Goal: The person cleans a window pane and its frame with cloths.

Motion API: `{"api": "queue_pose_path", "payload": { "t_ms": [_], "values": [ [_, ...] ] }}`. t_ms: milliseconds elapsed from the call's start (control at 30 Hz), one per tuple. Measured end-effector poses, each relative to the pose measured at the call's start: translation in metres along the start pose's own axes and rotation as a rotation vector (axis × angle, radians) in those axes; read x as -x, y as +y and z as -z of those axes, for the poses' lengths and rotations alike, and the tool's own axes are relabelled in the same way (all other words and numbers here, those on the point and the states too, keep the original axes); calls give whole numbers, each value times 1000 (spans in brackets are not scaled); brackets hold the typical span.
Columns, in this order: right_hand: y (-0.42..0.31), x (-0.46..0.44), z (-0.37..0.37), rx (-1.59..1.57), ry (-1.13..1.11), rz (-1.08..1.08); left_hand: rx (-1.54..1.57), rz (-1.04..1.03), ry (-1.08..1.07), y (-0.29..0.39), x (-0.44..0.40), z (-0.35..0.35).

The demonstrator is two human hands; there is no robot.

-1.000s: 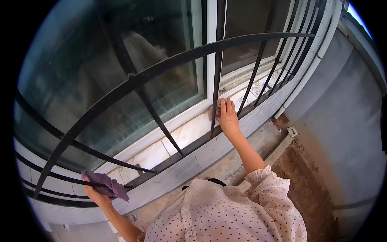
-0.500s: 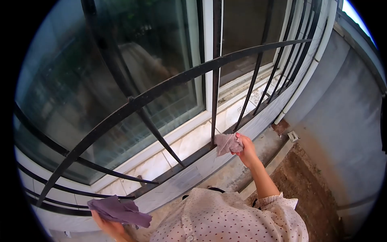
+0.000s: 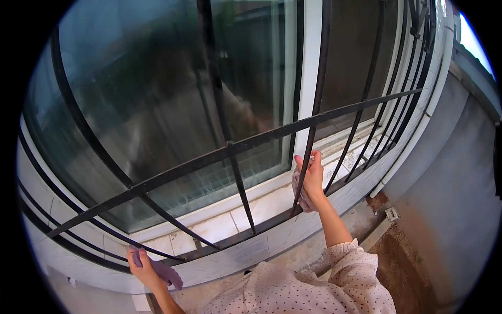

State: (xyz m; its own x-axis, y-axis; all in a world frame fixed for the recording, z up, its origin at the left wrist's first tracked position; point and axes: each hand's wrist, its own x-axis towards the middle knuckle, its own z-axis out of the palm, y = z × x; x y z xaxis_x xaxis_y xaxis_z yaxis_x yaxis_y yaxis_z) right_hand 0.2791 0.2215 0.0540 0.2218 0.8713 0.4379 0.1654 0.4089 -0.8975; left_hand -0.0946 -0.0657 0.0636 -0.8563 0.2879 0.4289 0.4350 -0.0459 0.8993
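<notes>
My right hand (image 3: 312,178) is closed on a greyish-pink cloth (image 3: 301,196), which lies against an upright black bar (image 3: 308,162) below the crossbar. At the lower left, my left hand (image 3: 144,270) grips a purple cloth (image 3: 166,273) beside the lower bars of the window grille (image 3: 178,170). Part of each cloth is hidden by the fingers. Behind the bars is the tiled sill (image 3: 214,226) with dirt marks on it.
A glass window (image 3: 172,104) with a white frame (image 3: 312,57) stands behind the grille. To the right are a white pipe (image 3: 413,144), a grey wall (image 3: 444,193) and a strip of bare soil (image 3: 400,267). A small pale block (image 3: 392,213) lies by the wall.
My right hand has gone from the sill down to the grille's bottom edge, then up onto the upright bar with its cloth. The left hand's cloth has shifted, and the camera view has tilted.
</notes>
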Motion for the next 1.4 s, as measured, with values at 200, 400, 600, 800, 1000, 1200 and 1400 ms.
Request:
{"api": "queue_pose_path", "payload": {
  "t_ms": [200, 400, 600, 800, 1000, 1200, 1400],
  "values": [
    [22, -28, -19, 364, 159, 193, 478, 278, 10, 0, -12, 5],
    [26, -28, -24, 690, 208, 362, 138, -129, 311, -39, -50, -27],
    [8, -22, -30, 653, 249, 327, -93, -184, 479, -61, -96, -33],
    [16, -23, -30, 673, 220, 227, 106, 10, 416, -60, -134, -31],
    [14, -23, -34, 603, 275, 232, 263, 68, 380, -32, -132, -24],
    [4, -29, -28, 507, 154, 349, 365, 104, 491, -34, -137, -21],
    [22, -36, -32, 350, 204, 378, 467, 108, 433, -35, -136, -15]
  ]
}}
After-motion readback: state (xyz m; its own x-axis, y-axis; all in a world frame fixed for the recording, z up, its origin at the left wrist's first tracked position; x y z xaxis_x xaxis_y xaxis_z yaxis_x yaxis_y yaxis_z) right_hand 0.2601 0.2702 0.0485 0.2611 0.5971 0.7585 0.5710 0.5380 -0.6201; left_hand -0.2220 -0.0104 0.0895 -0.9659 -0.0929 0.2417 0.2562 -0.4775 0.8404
